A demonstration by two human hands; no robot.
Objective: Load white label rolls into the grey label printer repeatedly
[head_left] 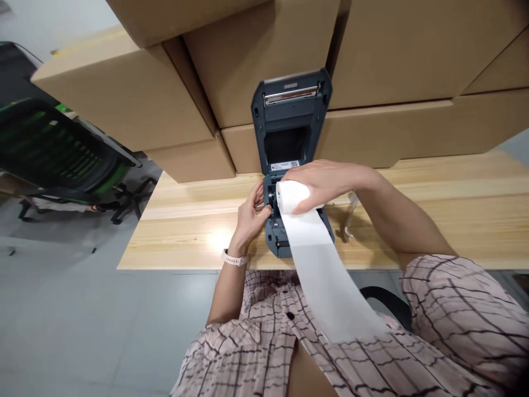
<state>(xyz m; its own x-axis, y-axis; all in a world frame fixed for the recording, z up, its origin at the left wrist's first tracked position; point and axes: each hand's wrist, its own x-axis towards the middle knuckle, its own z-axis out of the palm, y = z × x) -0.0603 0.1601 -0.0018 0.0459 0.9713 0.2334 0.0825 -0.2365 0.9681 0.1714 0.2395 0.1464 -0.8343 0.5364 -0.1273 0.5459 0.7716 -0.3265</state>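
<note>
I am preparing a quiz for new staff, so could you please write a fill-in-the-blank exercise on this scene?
1. The right hand holds a roll of white ____.
2. The lid of the printer stands ____.
3. The left hand, touching the printer, has a watch on its ____.
4. The printer sits on a ____ table.
Missing words: paper; open; wrist; wooden.

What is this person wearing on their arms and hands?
No gloves on either hand. The left hand has a pale pink watch band at the wrist; the right hand has none. Loose pale pink sleeves with dark check lines leave both forearms uncovered.
</note>
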